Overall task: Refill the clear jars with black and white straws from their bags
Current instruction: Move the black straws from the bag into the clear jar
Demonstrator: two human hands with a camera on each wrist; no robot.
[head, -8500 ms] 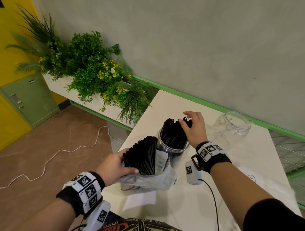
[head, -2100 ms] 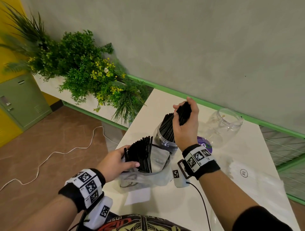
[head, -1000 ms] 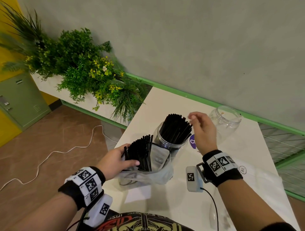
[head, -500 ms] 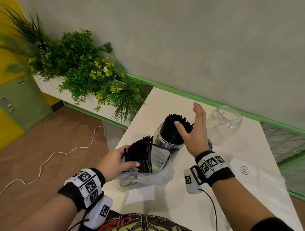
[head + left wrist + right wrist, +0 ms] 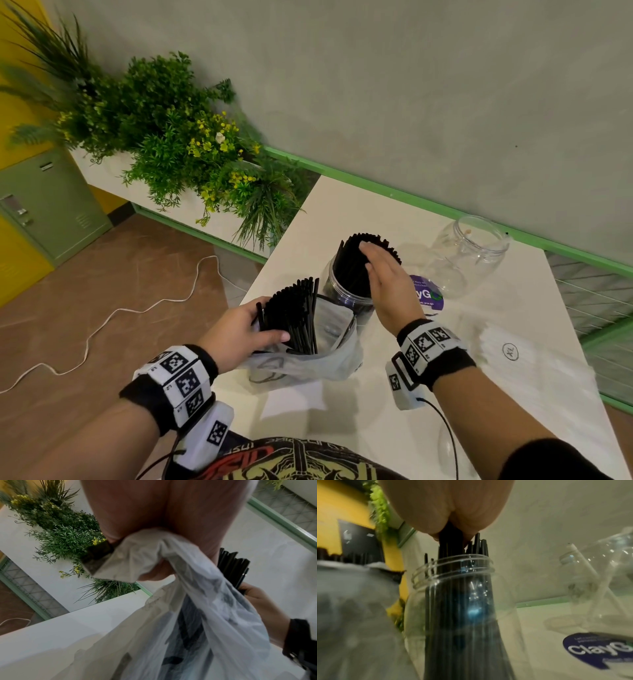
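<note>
A clear jar (image 5: 344, 298) packed with black straws (image 5: 352, 260) stands mid-table. My right hand (image 5: 385, 274) lies flat on the straw tips with straight fingers; in the right wrist view the palm (image 5: 447, 507) sits on those black straws (image 5: 453, 615) above the jar's rim (image 5: 453, 566). My left hand (image 5: 239, 329) grips a plastic bag (image 5: 308, 363) together with the bundle of black straws (image 5: 293, 308) standing in it. The left wrist view shows the bag (image 5: 205, 615) under my fingers. A second clear jar (image 5: 469, 253) stands at the back right, holding one white straw (image 5: 583, 561).
A purple round label (image 5: 428, 294) lies between the jars. A flat bag of white straws (image 5: 513, 356) marked XL lies at the right. A planter with greenery (image 5: 178, 137) borders the table's left. A white cable (image 5: 102, 322) trails on the floor. The wall runs behind the table.
My right hand, held upright beside the jar's straws half a second ago, now lies flat on their tips. The left hand and bag have stayed put.
</note>
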